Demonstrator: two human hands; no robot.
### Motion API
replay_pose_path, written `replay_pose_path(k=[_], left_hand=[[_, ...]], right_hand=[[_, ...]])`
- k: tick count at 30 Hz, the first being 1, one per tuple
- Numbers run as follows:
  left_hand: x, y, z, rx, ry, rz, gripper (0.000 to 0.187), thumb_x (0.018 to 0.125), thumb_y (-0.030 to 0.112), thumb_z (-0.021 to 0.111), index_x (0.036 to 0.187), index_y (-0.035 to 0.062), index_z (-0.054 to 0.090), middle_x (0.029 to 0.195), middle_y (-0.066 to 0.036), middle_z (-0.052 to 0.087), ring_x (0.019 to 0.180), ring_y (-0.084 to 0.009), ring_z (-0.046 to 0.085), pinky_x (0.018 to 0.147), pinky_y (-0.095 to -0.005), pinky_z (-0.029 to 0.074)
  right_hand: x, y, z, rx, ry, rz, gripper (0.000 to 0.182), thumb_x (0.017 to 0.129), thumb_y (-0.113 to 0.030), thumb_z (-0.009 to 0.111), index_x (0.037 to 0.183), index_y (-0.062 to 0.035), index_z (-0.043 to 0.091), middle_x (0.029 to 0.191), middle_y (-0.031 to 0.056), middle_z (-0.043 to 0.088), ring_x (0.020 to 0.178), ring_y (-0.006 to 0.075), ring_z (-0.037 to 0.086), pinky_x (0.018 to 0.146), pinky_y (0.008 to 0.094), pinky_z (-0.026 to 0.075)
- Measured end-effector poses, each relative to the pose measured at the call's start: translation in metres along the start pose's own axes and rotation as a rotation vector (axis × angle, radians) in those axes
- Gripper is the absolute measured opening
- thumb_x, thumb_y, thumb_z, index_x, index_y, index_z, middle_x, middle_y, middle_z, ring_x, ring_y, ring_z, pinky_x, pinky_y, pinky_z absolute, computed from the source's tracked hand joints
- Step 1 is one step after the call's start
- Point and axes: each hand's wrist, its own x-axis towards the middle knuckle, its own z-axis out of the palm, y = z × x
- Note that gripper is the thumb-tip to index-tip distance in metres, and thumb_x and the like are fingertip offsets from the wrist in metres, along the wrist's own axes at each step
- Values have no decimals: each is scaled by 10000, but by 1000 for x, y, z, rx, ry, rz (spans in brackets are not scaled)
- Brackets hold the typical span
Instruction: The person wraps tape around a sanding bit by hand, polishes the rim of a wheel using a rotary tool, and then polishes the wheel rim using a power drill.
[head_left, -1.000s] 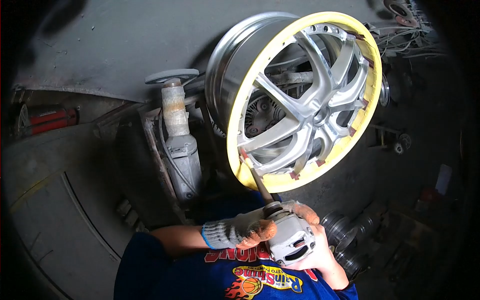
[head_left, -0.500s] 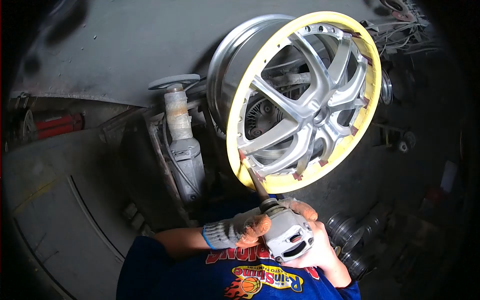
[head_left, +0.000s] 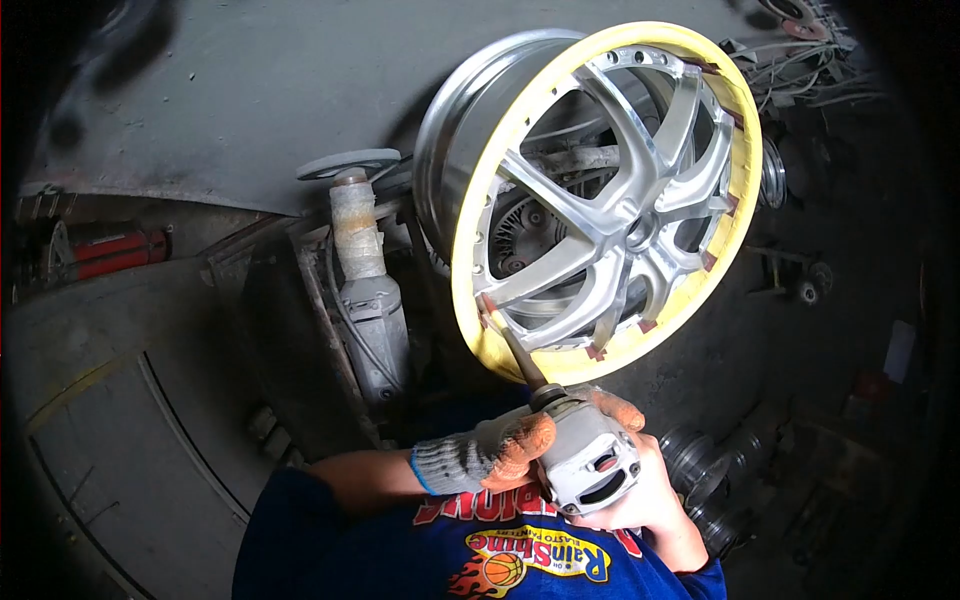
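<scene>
My left hand (head_left: 490,455), in a grey knit glove with orange rubber fingers, wraps round the front of a grey power grinder (head_left: 595,470). The bare right hand (head_left: 645,495) grips the grinder's rear body from the right; its fingers are partly hidden behind the casing. A long tapered spindle (head_left: 523,358) reaches up from the grinder to the lower left of a silver alloy wheel (head_left: 625,215). The spindle's reddish tip lies at the inner edge of the yellow-covered rim (head_left: 487,345), by a spoke end. The wheel stands tilted, with dark red patches along the rim.
Left of the wheel, another power tool (head_left: 370,300) stands upright with a round disc (head_left: 348,163) on top. A red cylindrical object (head_left: 122,253) lies at far left. Several wheels (head_left: 690,460) sit on the floor at lower right. Tangled cables (head_left: 800,75) lie at upper right.
The grinder and both hands have shifted slightly to the right. Its spindle tip stays near the same spot on the rim, and the wheel looks unmoved.
</scene>
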Motion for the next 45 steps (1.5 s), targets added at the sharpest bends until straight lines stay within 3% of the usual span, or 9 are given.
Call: replay_pose_path(k=[5,7,20,25,29,41,43,45], left_hand=[[-1,2,3,11,9,3,1000,678,690,703,1351,10,410,1194,-98,573,1110,-173,564,925,-316,480],[-1,2,2,16,6,-6,1002,676,689,704,1352,10,409,1194,-98,573,1110,-173,564,926,-315,480],[-6,-6,0,28,-15,21,1035,650,673,737,1358,-1,398,1202,-100,569,1116,-173,558,926,-305,477],[-10,-8,-1,3,65,-81,1181,550,650,806,1374,-65,353,1316,-153,480,1189,-202,515,990,-342,433],[-12,-9,-1,5,86,-108,1189,541,634,822,1377,-65,347,1296,-149,506,1169,-202,531,987,-336,431],[-12,-18,-8,34,50,-106,1176,553,637,819,1371,-65,347,1252,-152,534,1146,-204,545,971,-334,443],[-14,-21,-9,98,-8,29,1009,685,638,736,1359,-29,391,1207,-105,570,1103,-159,555,938,-304,465],[-12,-21,-11,71,-21,19,1001,690,623,741,1358,-34,388,1199,-110,572,1097,-162,560,930,-308,471]], right_hand=[[0,6,0,22,-8,-4,709,472,-270,867,1072,24,628,928,117,702,838,223,699,818,324,531],[2,3,-2,-12,-64,4,806,503,-268,866,1175,46,552,1003,188,680,928,323,687,852,374,532],[-7,4,6,-70,-66,-25,717,521,-275,865,1111,24,589,965,174,686,881,323,692,806,371,549],[-11,5,10,-73,-26,-31,717,524,-278,859,1121,12,588,954,170,683,862,329,690,793,372,552],[-12,6,10,-72,-48,-76,701,527,-281,859,1106,14,593,956,170,683,859,326,691,786,369,554],[-17,13,17,-68,16,-110,646,516,-237,867,1058,9,615,913,151,694,819,299,703,754,357,561],[-17,18,18,-35,5,-99,654,522,-238,865,1066,16,606,919,155,694,823,300,703,755,360,562],[-16,13,17,-72,9,-110,665,521,-240,865,1071,23,598,921,159,694,827,304,703,759,361,562]])
